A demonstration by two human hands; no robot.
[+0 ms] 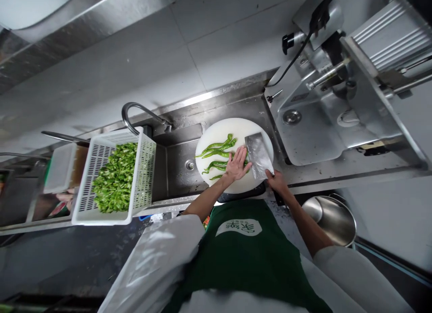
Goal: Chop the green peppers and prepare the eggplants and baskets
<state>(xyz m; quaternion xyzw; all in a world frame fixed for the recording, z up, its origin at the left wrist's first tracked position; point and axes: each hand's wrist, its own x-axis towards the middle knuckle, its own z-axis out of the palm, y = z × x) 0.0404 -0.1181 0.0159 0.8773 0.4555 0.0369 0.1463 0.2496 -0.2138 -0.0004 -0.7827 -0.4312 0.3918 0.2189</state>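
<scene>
Several long green chili peppers (pixel 218 146) lie side by side on a round white cutting board (pixel 236 126). My left hand (pixel 238 163) rests flat over the peppers, fingers stretched toward the far side, covering part of them. In my right hand (pixel 276 180) is the handle of a cleaver (pixel 259 155). Its broad metal blade lies over the right part of the board, just right of the pepper ends and my left fingers. Whether the blade touches a pepper, I cannot tell.
A white perforated basket (pixel 143 182) of chopped green peppers (pixel 116 178) stands left, beside the sink (pixel 175 171) and under a curved faucet (pixel 145 108). A metal slicing machine (pixel 337 92) occupies the right. A steel pot (pixel 332 218) stands below the counter's right edge.
</scene>
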